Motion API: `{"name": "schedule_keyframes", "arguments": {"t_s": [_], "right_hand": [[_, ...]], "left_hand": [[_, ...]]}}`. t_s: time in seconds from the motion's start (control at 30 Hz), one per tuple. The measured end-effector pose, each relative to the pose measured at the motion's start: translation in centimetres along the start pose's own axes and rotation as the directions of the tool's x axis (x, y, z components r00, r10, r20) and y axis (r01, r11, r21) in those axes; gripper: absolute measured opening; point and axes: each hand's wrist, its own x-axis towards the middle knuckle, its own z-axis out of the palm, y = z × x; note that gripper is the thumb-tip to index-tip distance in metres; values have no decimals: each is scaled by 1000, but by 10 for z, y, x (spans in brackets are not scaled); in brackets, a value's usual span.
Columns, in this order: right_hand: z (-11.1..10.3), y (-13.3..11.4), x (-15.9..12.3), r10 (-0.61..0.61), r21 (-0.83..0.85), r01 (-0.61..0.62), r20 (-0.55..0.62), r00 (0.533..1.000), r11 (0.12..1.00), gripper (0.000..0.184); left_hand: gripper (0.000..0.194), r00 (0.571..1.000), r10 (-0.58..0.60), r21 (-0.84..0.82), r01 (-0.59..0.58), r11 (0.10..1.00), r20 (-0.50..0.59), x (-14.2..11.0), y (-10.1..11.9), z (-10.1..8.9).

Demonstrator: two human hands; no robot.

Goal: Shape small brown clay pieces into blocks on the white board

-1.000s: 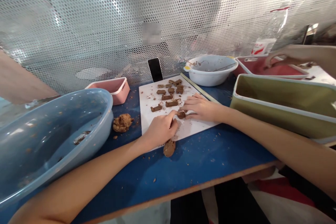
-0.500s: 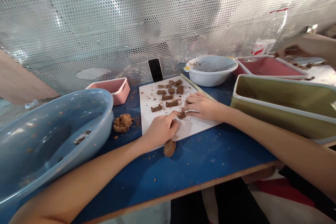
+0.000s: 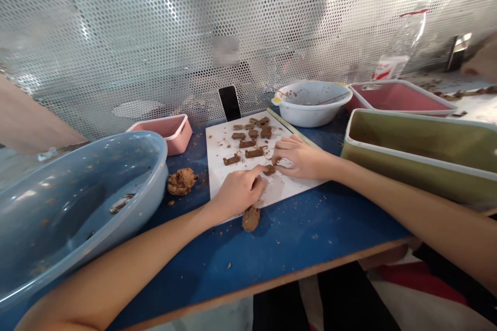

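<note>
- Nearest: a round-ended clay lump (image 3: 250,221) lies at the near edge of the white sheet (image 3: 281,186).
- Left hand (image 3: 239,190): fingers curled, index extended onto the small clay piece (image 3: 269,169); whether it also pinches cannot be told.
- Right hand (image 3: 297,158): arched, with a gap between thumb and fingers; thumb tip beside the piece.
- Technique: support the piece on the sheet and apply light, even fingertip pressure; excess force would probably flatten or crack it.
- Appearance: brown, short, matte, partly covered; exact outline unclear.
- Position: on the sheet, between both hands, before the shaped clay pieces (image 3: 254,153).
</note>
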Motion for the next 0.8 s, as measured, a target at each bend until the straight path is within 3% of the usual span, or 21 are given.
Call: {"name": "schedule_keyframes", "arguments": {"t_s": [0.1,0.33,0.47,0.53,0.63,0.8], "right_hand": [[-1,5,-1,57,-4,-57,1,998,998,12],[-4,22,-8,155,-119,-138,141,978,983,30],[-7,13,-8,183,-122,-175,52,982,977,36],[-10,3,-7,139,-90,-134,53,989,987,36],[-14,-8,-6,61,-22,-58,143,988,998,40],[-14,-8,-8,-2,5,1,185,983,1000,49]], "left_hand": [[38,1000,-8,0,8,1000,-7,0,-1,0],[35,998,-55,-19,55,998,-12,-1,0,2],[35,995,-88,-49,86,995,-43,-1,-2,3],[35,994,-101,-54,99,994,-48,-1,-2,2],[33,994,-101,-51,99,994,-50,-1,-2,2],[34,993,-113,-55,110,992,-43,-1,-1,1]]}}
